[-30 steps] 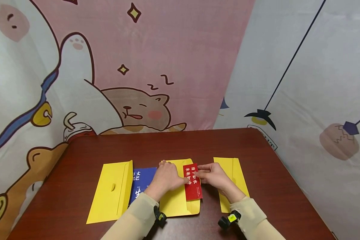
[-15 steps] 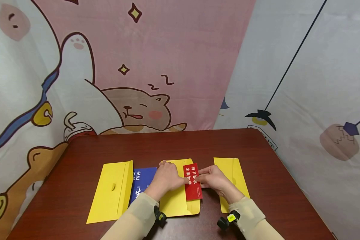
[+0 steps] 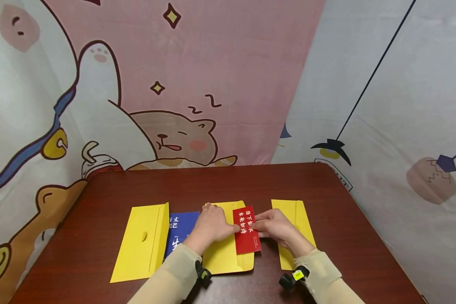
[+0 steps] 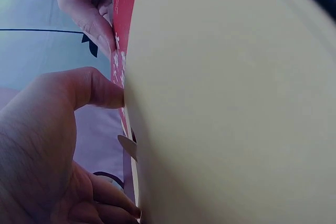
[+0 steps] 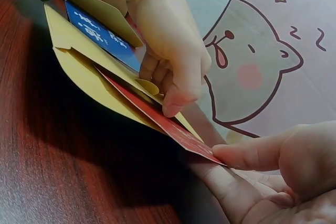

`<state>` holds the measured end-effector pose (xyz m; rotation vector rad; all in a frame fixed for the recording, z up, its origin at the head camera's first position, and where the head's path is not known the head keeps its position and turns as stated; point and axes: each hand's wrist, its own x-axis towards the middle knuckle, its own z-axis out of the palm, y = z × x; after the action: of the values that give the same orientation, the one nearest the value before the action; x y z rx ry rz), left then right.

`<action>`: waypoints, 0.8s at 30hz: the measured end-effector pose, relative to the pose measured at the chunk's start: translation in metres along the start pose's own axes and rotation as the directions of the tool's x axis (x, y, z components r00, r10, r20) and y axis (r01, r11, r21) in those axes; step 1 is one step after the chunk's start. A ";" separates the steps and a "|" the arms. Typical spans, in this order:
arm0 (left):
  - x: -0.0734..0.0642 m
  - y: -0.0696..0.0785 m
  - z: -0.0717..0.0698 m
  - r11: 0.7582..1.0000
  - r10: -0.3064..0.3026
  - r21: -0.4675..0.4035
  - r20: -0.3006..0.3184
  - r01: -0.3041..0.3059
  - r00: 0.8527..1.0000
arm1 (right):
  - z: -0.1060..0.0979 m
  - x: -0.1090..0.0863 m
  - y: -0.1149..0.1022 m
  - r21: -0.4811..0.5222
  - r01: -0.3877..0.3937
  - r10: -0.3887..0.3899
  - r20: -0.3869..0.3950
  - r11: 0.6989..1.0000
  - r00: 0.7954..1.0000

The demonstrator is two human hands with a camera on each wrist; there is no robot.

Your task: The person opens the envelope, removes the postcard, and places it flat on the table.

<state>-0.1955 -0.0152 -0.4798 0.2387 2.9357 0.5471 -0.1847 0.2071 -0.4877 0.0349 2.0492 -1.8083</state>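
A red card with white characters sits partly inside the open side of the middle yellow envelope. My right hand pinches the card's outer edge between thumb and fingers, as the right wrist view shows. Across the envelope lies my left hand, gripping it with fingers at its far edge and thumb by the opening, at the face of the card. In the right wrist view the envelope's mouth gapes around the card. The inserted part of the card is hidden.
To the left, a blue card with white characters sticks out of another yellow envelope. A third yellow envelope lies partly under the right forearm. All rest on a dark red-brown table, with a printed cloth behind.
My right hand first shifts its fingers further onto the red card, then moves slightly right with it. The card now juts further out of the envelope. My left hand stays in place.
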 end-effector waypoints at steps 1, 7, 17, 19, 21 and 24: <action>0.000 0.000 0.000 1.000 -0.001 0.000 0.001 0.001 1.000 | -0.001 0.000 0.000 0.001 -0.003 0.003 -0.003 1.000 1.000; 0.002 -0.001 0.002 1.000 0.013 0.016 -0.005 -0.013 1.000 | -0.004 -0.003 -0.002 0.001 -0.009 0.009 -0.009 1.000 1.000; 0.000 0.000 0.001 1.000 0.006 0.010 0.002 -0.006 1.000 | -0.014 -0.006 -0.003 0.021 0.012 -0.012 0.001 1.000 1.000; -0.001 0.001 0.000 1.000 0.005 0.010 0.002 -0.005 1.000 | -0.016 -0.006 -0.003 0.029 0.014 -0.014 0.008 0.999 1.000; -0.001 0.001 0.000 1.000 0.006 0.011 0.001 -0.006 1.000 | -0.018 -0.008 -0.003 0.034 0.017 -0.017 0.011 0.999 1.000; -0.001 0.001 -0.001 1.000 0.011 0.012 -0.002 -0.011 1.000 | -0.021 -0.009 -0.002 0.035 0.018 -0.018 0.010 0.999 1.000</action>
<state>-0.1948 -0.0147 -0.4786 0.2559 2.9416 0.5323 -0.1834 0.2293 -0.4813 0.0172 2.0174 -1.8515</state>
